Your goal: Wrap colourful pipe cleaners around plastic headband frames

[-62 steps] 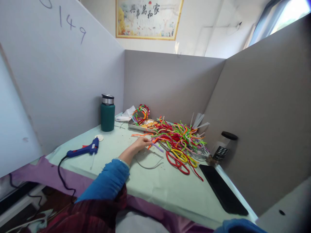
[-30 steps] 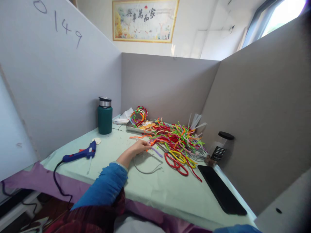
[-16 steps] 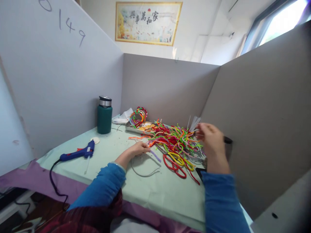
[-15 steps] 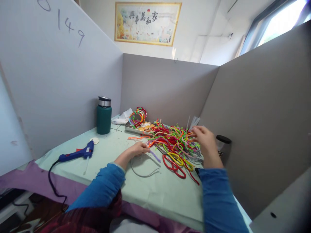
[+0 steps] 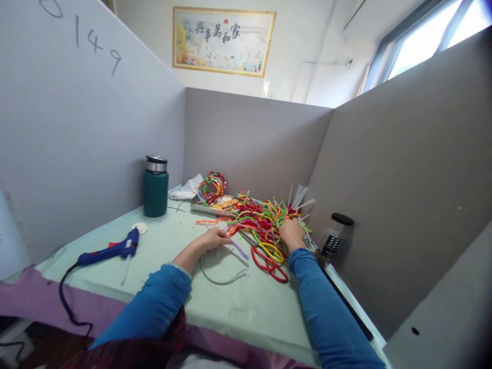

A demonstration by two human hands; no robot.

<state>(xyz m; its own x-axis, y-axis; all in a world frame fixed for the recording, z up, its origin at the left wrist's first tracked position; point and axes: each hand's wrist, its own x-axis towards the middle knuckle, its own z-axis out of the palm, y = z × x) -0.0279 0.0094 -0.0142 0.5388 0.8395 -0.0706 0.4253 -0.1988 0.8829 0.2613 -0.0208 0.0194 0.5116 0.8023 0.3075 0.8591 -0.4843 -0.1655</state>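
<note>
A heap of coloured pipe cleaners [image 5: 261, 218] lies at the back of the green-covered table [image 5: 246, 302]. My right hand [image 5: 292, 234] is down in the right side of the heap, fingers curled among the strands and hidden from me. My left hand [image 5: 212, 239] rests on the table at the heap's near left edge, fingers closed on a purple pipe cleaner [image 5: 239, 249]. A thin grey headband [image 5: 221, 271] lies just in front of that hand. Red and yellow loops [image 5: 271, 256] lie between my hands.
A blue glue gun [image 5: 109, 250] with a dark cord lies at the left. A green flask [image 5: 156, 187] stands by the left partition. A metal tray [image 5: 215, 204] with wrapped hoops sits at the back. A dark-lidded jar [image 5: 334, 236] stands at the right. Partitions enclose three sides.
My right hand came into view from the right, hovered over the heap, then dropped into its right side. My left hand stayed put on the purple pipe cleaner.
</note>
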